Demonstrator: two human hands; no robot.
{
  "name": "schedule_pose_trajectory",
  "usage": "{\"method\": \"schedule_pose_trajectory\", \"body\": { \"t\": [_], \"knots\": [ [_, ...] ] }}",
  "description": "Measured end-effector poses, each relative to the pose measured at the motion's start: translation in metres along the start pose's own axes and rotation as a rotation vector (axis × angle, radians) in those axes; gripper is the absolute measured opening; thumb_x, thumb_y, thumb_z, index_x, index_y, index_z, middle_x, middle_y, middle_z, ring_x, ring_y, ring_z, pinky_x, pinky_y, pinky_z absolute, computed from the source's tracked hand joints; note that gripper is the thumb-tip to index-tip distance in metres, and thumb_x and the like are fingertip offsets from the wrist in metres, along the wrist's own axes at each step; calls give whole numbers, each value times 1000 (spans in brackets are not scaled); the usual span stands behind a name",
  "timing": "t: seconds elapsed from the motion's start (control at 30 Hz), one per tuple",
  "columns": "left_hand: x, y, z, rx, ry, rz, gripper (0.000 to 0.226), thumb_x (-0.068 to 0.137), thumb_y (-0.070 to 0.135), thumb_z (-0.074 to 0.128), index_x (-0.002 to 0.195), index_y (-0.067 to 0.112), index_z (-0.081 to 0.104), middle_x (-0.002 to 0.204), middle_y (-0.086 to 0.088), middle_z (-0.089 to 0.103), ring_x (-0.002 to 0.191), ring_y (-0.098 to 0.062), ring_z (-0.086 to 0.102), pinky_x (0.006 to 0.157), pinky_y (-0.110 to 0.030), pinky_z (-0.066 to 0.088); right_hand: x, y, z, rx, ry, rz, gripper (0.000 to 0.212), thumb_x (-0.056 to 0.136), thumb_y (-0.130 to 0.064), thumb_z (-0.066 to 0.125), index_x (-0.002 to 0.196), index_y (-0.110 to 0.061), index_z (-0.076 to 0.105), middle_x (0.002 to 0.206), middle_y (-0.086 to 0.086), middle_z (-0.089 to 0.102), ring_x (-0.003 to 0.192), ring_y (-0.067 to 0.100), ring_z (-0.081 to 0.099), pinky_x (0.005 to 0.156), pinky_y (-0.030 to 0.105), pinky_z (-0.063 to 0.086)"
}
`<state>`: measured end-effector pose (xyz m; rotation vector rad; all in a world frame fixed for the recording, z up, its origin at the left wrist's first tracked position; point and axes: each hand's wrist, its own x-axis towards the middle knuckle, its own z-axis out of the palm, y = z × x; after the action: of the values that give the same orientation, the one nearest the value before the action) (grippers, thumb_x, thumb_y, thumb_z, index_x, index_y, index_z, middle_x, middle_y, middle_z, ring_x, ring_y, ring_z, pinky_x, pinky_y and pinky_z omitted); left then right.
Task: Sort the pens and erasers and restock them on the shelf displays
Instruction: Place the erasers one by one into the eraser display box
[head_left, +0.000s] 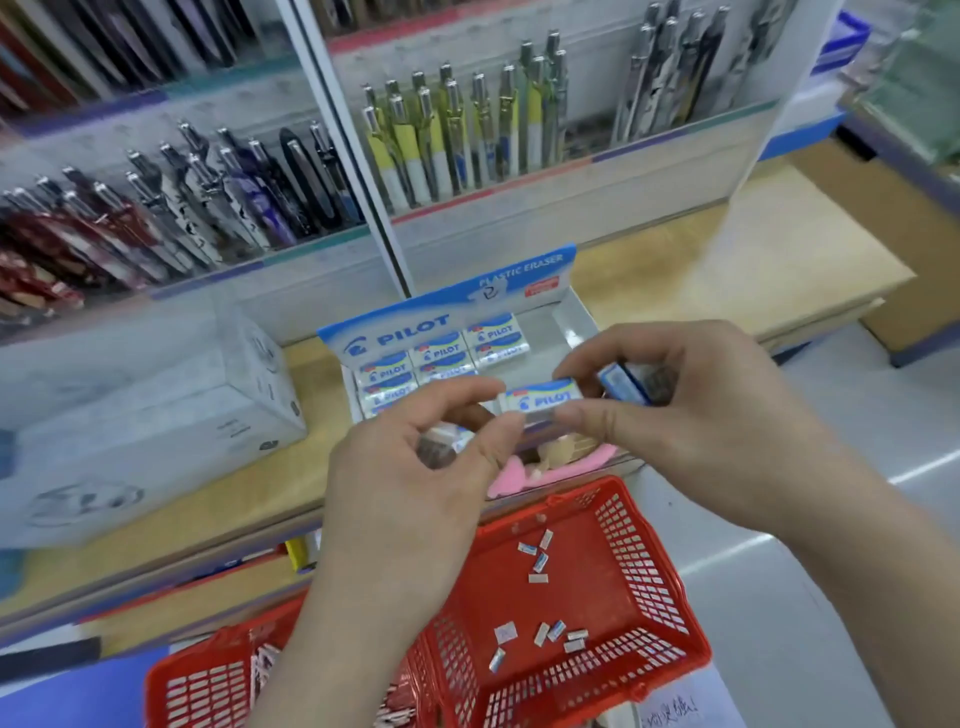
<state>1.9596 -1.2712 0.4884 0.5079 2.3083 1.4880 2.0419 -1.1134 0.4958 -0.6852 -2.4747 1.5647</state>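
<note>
One eraser (540, 401) is held up between both hands, just in front of the display box (569, 323) on the bench (727, 270). Its long axis runs left-right across the view, printed face up. The left hand (410, 483) pinches its left end with thumb and forefinger. The other fingers are curled over something small in the palm, likely another eraser, though this can't be confirmed. The right hand (691, 415) pinches the right end, with a few blue-sleeved pieces (621, 383) tucked behind the fingers.

The box lies directly beyond the hands. Rows of stocked erasers (441, 353) fill its left and middle, and the bare gap is at the right, so the right hand looks nearer the free slot.

The eraser sleeve reads "PILOT". The box header reads "PILOT" and "PLASTIC ERASER", with a small red sticker too blurred to read.

Below the hands, a red basket (649, 597) holds scattered loose erasers (540, 562). A pink item (511, 475) sits at the bench edge and a white carton (156, 415) is to the left, its print unreadable. Pens (452, 135) stand in the shelf displays behind.
</note>
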Motion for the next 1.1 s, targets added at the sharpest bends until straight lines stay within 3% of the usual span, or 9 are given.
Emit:
{"method": "schedule_pose_trajectory", "body": {
  "t": [0.13,0.27,0.33,0.57,0.87,1.0,1.1],
  "knots": [
    [26,-19,-4,208,76,22,11,76,33,73,86,37,69,67,20,63,49,-1,46,54,-18,39,25,-1,6,-279,95,-18,14,75,-32,76,87,-29,71,71,-11,65,67,5,52,58,13,38],
    [44,-23,3,393,73,27,20,76,41,72,96,41,69,75,16,65,68,1,55,63,-15,41,42,-4,17,-489,60,16,20,80,-31,72,100,-27,70,100,-3,70,92,16,60,78,29,45],
    [47,-22,8,495,60,61,25,77,45,69,102,41,68,85,13,65,80,-2,57,72,-22,43,46,-6,21,-596,36,22,23,82,-30,68,106,-28,69,108,0,69,101,22,59,82,32,46],
    [50,-25,15,557,53,83,21,79,48,66,99,43,69,94,13,58,89,-9,57,74,-31,47,53,-6,31,-733,75,10,28,81,-26,65,109,-28,61,104,1,67,98,27,59,75,33,43],
    [50,-18,19,559,59,12,15,75,39,68,90,39,67,81,9,58,81,-13,56,68,-31,46,62,-2,37,-798,57,8,15,78,-27,67,90,-19,64,89,6,62,82,29,57,60,28,33],
    [48,-12,15,504,6,-43,16,76,31,65,91,39,64,75,10,58,67,-8,53,61,-27,42,59,-6,31,-699,57,22,21,82,-39,65,93,-20,68,89,1,64,84,25,58,60,29,39],
    [45,-5,8,226,-64,-110,33,80,7,55,93,37,61,76,11,63,50,-4,50,52,-26,45,51,-11,16,-470,206,36,19,85,-36,60,87,-21,70,84,1,71,80,22,63,70,33,51]
  ]
}}
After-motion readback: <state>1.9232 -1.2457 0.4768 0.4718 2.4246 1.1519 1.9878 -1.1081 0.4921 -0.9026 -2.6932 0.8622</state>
